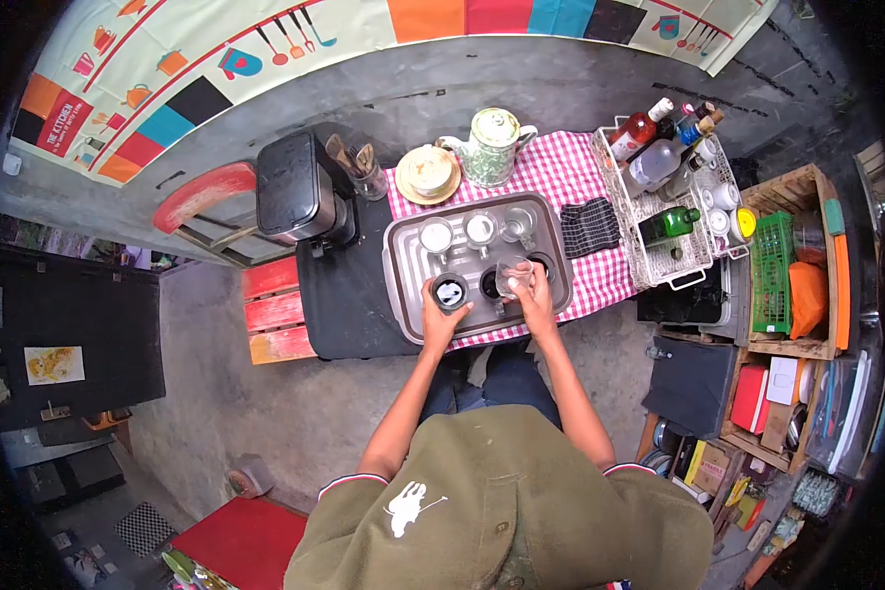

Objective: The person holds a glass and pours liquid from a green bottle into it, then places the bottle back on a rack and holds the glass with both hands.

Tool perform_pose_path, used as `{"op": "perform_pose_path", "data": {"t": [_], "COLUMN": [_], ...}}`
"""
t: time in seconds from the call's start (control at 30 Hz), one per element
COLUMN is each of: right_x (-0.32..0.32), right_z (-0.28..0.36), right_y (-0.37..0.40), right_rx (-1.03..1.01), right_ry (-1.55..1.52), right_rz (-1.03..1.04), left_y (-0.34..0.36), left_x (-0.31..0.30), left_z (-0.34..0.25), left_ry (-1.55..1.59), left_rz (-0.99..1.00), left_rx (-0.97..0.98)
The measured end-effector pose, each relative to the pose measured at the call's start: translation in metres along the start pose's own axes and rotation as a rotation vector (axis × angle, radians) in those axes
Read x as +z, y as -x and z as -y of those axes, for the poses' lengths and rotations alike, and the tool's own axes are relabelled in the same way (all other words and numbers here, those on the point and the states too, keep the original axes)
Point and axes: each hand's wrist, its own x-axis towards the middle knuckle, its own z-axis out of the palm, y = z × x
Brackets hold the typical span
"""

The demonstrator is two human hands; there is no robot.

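Observation:
My left hand (437,320) is wrapped round a glass cup of dark liquid (450,292) at the near left of a metal tray (399,280). My right hand (535,303) grips a clear glass (510,267), tilted above the tray. Just left of and below that glass sits another dark-filled cup (491,286), partly hidden by it. A further dark cup (543,264) stands behind my right hand. In the tray's far row are two cups with white contents, a left one (436,235) and a middle one (480,229), and a clear glass (517,225).
Behind the tray stand a patterned teapot (494,152) and a stacked bowl and plate (428,176). A black appliance (290,185) and a jar of wooden utensils (370,181) are at left. At right are a dark folded cloth (590,226) and a wire basket (642,258) of bottles.

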Motion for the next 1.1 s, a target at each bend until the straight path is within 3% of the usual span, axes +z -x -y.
{"op": "perform_pose_path", "data": {"t": [0.33, 0.6, 0.73, 1.0, 1.1], "right_x": [-0.008, -0.013, -0.020, -0.067, -0.090], "right_z": [0.001, 0.007, 0.017, 0.039, 0.060], "right_y": [0.012, 0.040, 0.057, 0.076, 0.082], "right_rx": [-0.006, -0.090, -0.064, 0.003, -0.025], "right_ry": [0.039, 0.097, 0.106, 0.130, 0.188], "right_rz": [-0.037, -0.044, -0.026, 0.082, 0.092], "left_y": [0.028, 0.055, 0.055, 0.056, 0.067], "left_x": [-0.018, -0.049, -0.039, 0.041, 0.083], "left_z": [-0.014, -0.049, -0.072, -0.124, -0.131], "left_ry": [-0.093, -0.185, -0.161, -0.015, -0.006], "left_rz": [0.007, -0.073, 0.074, 0.585, 0.551], "left_rx": [-0.020, 0.158, 0.208, 0.326, 0.356]}}
